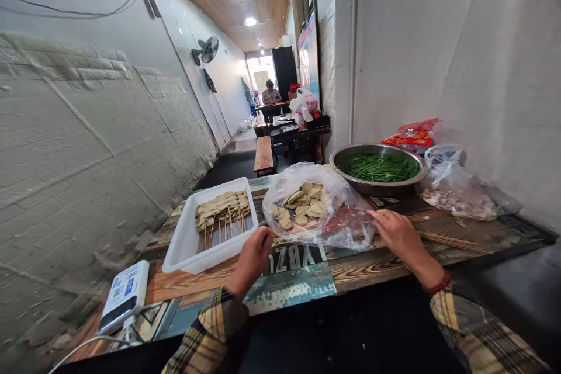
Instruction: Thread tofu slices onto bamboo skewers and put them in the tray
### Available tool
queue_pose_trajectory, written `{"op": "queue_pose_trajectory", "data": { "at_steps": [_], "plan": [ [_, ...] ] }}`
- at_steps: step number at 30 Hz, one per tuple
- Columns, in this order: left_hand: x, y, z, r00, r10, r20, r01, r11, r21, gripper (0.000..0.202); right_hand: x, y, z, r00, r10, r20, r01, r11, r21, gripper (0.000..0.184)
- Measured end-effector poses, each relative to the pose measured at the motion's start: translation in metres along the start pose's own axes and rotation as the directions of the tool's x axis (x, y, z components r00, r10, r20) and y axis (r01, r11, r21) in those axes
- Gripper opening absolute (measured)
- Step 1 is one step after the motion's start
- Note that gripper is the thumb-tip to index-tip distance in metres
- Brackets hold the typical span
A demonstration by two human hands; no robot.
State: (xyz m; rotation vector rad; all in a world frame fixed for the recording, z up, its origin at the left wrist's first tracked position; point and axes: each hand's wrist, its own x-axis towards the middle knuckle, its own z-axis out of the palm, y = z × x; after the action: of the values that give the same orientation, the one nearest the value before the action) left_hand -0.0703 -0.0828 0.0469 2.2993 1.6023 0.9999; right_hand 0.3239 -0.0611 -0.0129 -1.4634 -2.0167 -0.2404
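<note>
My left hand (258, 251) is closed at the near left edge of a clear plastic bag (346, 236). A thin wooden skewer (287, 224) seems to run from its fingers across the pale flat slices (309, 198) in the bag. My right hand (398, 239) reaches in from the right, its fingertips drawn together on the bag's right edge. Left of the bag, a white plastic tray (177, 254) holds stacked rows of skewered slices (221, 210), their sticks pointing toward me.
A metal basin (381, 188) of green chives stands at the back right. Beside it lie a red packet (412, 133), another filled bag (460, 193) and loose skewers (456, 242). A white device (125, 298) with a cable sits front left. Far back, a person (271, 93) sits at a table.
</note>
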Motion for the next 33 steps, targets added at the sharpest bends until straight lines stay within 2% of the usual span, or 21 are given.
{"op": "queue_pose_trajectory", "data": {
  "at_steps": [2, 3, 5, 6, 9, 11, 12, 13, 14, 17, 19, 22, 24, 26, 30, 33],
  "plan": [
    [-0.003, 0.011, 0.012, 1.000, -0.013, 0.027, 0.016, 0.997, -0.081, 0.024, 0.009, -0.029, 0.002, 1.000, 0.001, 0.003, -0.002, 0.965, 0.262, 0.035],
    [-0.004, 0.017, 0.019, 0.999, -0.016, 0.043, 0.020, 0.994, -0.105, 0.024, 0.014, -0.045, 0.004, 0.999, 0.040, 0.023, -0.046, 0.913, 0.406, 0.035],
    [-0.008, 0.029, 0.032, 0.995, 0.004, 0.096, 0.008, 0.992, -0.126, 0.022, 0.020, -0.075, 0.011, 0.981, 0.163, 0.108, -0.194, 0.730, 0.655, 0.039],
    [-0.010, 0.035, 0.037, 0.992, 0.024, 0.122, -0.009, 0.993, -0.119, 0.022, 0.023, -0.088, 0.014, 0.965, 0.210, 0.154, -0.252, 0.600, 0.759, 0.044],
    [-0.017, 0.046, 0.047, 0.976, 0.073, 0.204, -0.057, 0.995, -0.084, 0.021, 0.027, -0.114, 0.022, 0.885, 0.391, 0.251, -0.354, 0.220, 0.909, 0.049],
    [-0.021, 0.049, 0.049, 0.963, 0.090, 0.253, -0.070, 0.994, -0.089, 0.020, 0.031, -0.122, 0.024, 0.842, 0.453, 0.293, -0.365, 0.079, 0.928, 0.047],
    [-0.021, 0.049, 0.049, 0.957, 0.094, 0.275, -0.068, 0.992, -0.102, 0.018, 0.034, -0.123, 0.023, 0.834, 0.463, 0.299, -0.365, 0.058, 0.929, 0.047],
    [-0.021, 0.047, 0.048, 0.953, 0.096, 0.288, -0.063, 0.991, -0.119, 0.016, 0.037, -0.122, 0.022, 0.838, 0.461, 0.293, -0.366, 0.075, 0.928, 0.046],
    [-0.018, 0.044, 0.047, 0.951, 0.096, 0.295, -0.058, 0.989, -0.137, 0.014, 0.041, -0.121, 0.021, 0.850, 0.451, 0.272, -0.364, 0.129, 0.922, 0.046],
    [0.000, 0.032, 0.047, 0.968, 0.081, 0.238, -0.039, 0.984, -0.176, 0.010, 0.050, -0.113, 0.022, 0.914, 0.361, 0.188, -0.343, 0.435, 0.833, 0.046],
    [0.020, 0.020, 0.050, 0.987, 0.042, 0.154, -0.016, 0.986, -0.165, 0.013, 0.054, -0.108, 0.028, 0.946, 0.267, 0.184, -0.315, 0.627, 0.713, 0.044],
    [0.058, 0.004, 0.059, 0.994, 0.003, 0.108, 0.006, 0.997, -0.079, 0.014, 0.052, -0.105, 0.046, 0.960, 0.179, 0.217, -0.270, 0.803, 0.531, 0.039],
    [0.082, -0.007, 0.067, 0.996, -0.012, 0.088, 0.011, 1.000, 0.009, 0.014, 0.049, -0.105, 0.058, 0.957, 0.169, 0.236, -0.260, 0.861, 0.436, 0.035],
    [0.103, -0.016, 0.076, 0.997, -0.004, 0.073, -0.004, 0.993, 0.116, 0.022, 0.047, -0.105, 0.065, 0.949, 0.180, 0.259, -0.268, 0.893, 0.362, 0.033],
    [0.132, -0.035, 0.092, 0.995, -0.034, 0.090, 0.006, 0.955, 0.298, 0.038, 0.046, -0.105, 0.063, 0.930, 0.181, 0.319, -0.260, 0.939, 0.224, 0.032],
    [0.150, -0.048, 0.098, 0.985, -0.077, 0.157, 0.015, 0.931, 0.365, 0.040, 0.048, -0.105, 0.058, 0.921, 0.174, 0.348, -0.261, 0.940, 0.219, 0.031]
  ]
}}
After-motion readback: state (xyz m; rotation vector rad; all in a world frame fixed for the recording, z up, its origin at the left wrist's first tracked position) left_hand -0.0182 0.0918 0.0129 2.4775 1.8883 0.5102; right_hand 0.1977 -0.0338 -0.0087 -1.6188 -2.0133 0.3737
